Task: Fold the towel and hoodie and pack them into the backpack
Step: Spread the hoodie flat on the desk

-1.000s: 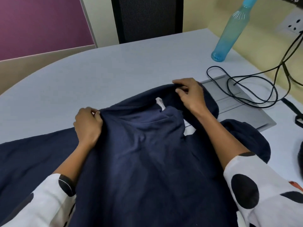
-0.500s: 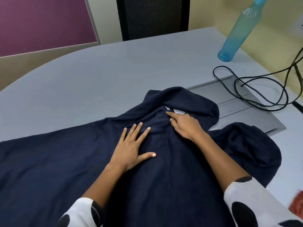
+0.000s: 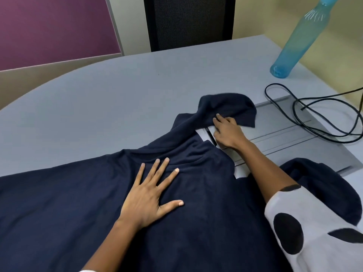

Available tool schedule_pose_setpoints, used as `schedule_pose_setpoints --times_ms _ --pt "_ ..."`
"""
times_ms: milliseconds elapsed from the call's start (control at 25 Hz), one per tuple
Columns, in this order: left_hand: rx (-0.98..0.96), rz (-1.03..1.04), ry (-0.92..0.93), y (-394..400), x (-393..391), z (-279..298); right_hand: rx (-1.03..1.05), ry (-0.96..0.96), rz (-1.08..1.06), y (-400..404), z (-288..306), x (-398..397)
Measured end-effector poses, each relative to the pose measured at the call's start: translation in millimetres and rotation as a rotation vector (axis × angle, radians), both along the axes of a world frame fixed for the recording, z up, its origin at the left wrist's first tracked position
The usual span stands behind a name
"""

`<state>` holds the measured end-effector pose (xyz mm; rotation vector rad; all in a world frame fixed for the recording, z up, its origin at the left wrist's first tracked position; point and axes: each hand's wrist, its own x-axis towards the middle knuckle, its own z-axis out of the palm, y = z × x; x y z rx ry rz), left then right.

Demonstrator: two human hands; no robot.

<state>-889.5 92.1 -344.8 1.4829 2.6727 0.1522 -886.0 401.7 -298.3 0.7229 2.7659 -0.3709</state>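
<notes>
Hoodie (image 3: pixel 196 222), soft navy fleece, flat under splayed left hand (image 3: pixel 149 199).

Soft even light, faint shadows, edges bowed.

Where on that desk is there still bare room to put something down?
The widest free patch of the desk lies beyond the hoodie, toward the chair, running right to the bottle. The right side is crowded: the hood, right hand and cable cover the grey tray. The near side is all hoodie, under the left hand.
</notes>
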Motion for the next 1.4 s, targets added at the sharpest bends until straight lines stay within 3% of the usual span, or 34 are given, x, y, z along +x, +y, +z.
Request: schedule_pose_setpoints --times_ms 80,160,240,320,440,520,640,720,880,1000,1080,1200,1320,1400 --pt "0.002 0.016 -0.005 1.5 0.0 0.9 -0.016 0.135 -0.031 -6.6 0.1 -7.7" --pt "0.002 0.030 -0.013 2.6 0.3 1.5 0.065 0.447 -0.096 -28.7 2.7 -10.4" --pt "0.009 0.036 -0.018 2.7 0.1 0.7 0.043 0.563 -0.009 -60.5 4.8 -12.9" --pt "0.007 0.037 -0.021 2.5 -0.4 0.0 -0.057 0.373 0.133 -88.6 -2.9 -20.2" --pt "0.017 0.049 -0.038 4.0 -0.5 0.9 0.076 0.051 0.289 -88.4 -14.6 -45.4" --pt "0.017 0.060 -0.035 5.3 -0.4 0.8 0.110 0.104 0.300 -84.7 -10.3 -58.0" --pt "0.028 0.072 -0.041 6.7 -1.2 1.1 -0.193 0.497 0.078 -106.6 -10.3 -47.7" --pt "0.024 0.068 -0.044 6.2 -1.6 1.9 -0.287 0.602 0.023 -124.8 -21.9 -26.0" --pt "0.085 0.085 -0.075 7.0 1.2 2.2 -0.387 0.585 0.012 -120.2 -34.7 -13.1" --pt "0.250 0.170 -0.108 20.2 -14.9 15.5 -0.179 0.558 0.058 -113.4 -43.1 11.7" --pt "0.344 0.078 -0.017 46.3 -29.1 24.7 0.037 0.450 0.181 -108.2 -53.7 28.8" --pt "0.250 -0.127 -0.023 91.9 -38.4 24.6 0.186 0.319 0.282 -98.8 -58.5 33.2" --pt "0.109 0.086 -0.161 97.8 -67.7 7.8 0.169 0.309 0.202 -88.3 -54.4 28.2" --pt "0.102 0.133 -0.066 88.5 -94.0 -0.8 0.158 0.315 0.188 -75.7 -52.9 19.1"
